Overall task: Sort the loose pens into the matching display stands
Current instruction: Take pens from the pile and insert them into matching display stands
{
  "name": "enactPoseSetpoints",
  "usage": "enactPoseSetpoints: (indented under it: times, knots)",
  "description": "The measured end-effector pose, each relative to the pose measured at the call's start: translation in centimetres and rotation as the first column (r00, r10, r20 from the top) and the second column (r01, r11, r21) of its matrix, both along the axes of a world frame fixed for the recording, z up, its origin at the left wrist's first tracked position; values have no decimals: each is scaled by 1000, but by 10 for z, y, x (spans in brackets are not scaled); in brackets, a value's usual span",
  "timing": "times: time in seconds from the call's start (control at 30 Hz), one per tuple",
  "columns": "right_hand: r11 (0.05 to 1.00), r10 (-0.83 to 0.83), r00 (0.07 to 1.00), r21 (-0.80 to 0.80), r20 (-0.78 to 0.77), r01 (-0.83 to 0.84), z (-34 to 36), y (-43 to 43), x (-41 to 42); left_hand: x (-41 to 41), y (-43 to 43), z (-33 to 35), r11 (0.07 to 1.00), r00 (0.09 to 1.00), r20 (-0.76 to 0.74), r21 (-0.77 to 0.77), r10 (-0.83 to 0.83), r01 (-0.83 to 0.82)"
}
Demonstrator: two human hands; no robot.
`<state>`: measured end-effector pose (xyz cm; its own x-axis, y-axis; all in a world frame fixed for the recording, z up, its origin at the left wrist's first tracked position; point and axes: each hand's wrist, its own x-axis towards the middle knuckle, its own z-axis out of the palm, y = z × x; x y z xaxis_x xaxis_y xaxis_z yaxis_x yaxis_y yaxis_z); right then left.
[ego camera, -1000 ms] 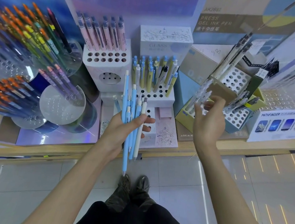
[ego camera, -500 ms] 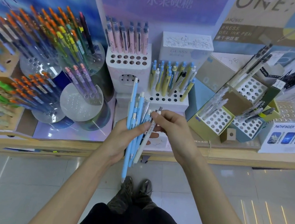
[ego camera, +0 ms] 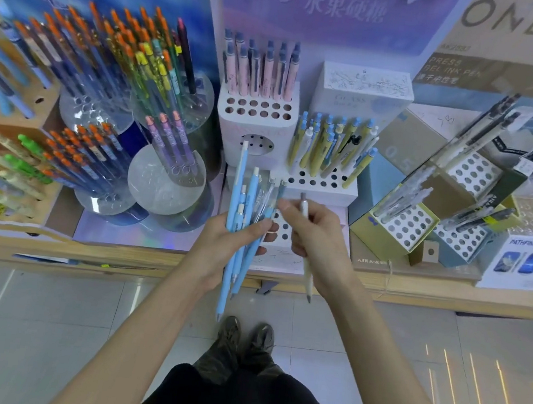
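Observation:
My left hand (ego camera: 230,247) grips a bundle of several light blue pens (ego camera: 240,212), tips pointing down toward the floor. Close beside it on the right, my right hand (ego camera: 317,241) holds a single white pen (ego camera: 307,273) with its tip down, its fingertips still near the bundle's top. Behind both hands stands a white stepped stand (ego camera: 323,183) with blue-and-yellow pens, and above it a white block stand (ego camera: 259,111) with pink pens. To the right, angled box stands (ego camera: 404,231) with round holes hold pale and dark pens.
Clear round stands (ego camera: 164,183) with orange, purple and blue pens fill the shelf's left side. A wooden holder (ego camera: 6,145) with green and yellow pens sits far left. The wooden shelf edge (ego camera: 119,258) runs across; below it lie floor tiles and my shoes (ego camera: 246,342).
My right hand came back from the right-hand box stands to the bundle and has drawn one white pen out of it. The bundle in my left hand stayed put.

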<state>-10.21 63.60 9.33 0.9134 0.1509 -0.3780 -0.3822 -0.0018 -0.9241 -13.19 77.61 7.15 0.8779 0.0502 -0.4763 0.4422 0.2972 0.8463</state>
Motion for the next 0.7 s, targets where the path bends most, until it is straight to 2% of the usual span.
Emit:
enactPoseSetpoints:
  times: [0.07,0.2,0.33,0.4,0.5,0.63,0.7]
  knots:
    - [997,72,997,1,-31,-72,-1,5,-1,-2,2,0,1000,1000,-8,7,-16,16]
    - [997,73,997,2,-32,-73,-4,8,-2,-7,7,1,998,998,-25,-22,-53,52]
    - [988,142,989,75,-39,-139,-7,6,-3,-7,10,2,994,994,-18,-23,-103,103]
    - [985,165,986,61,-24,-163,-8,6,-4,-6,11,1,994,994,-27,-38,-102,101]
    - [996,84,996,24,-8,-83,-12,7,-2,-5,10,-1,994,997,-36,-88,-61,58]
    - [991,-116,993,76,23,114,-17,0,4,-2,13,-5,999,1000,-23,-50,-1,0]
    - [974,-226,970,30,88,224,-15,-9,10,0,18,-6,998,999,-23,-34,46,-46]
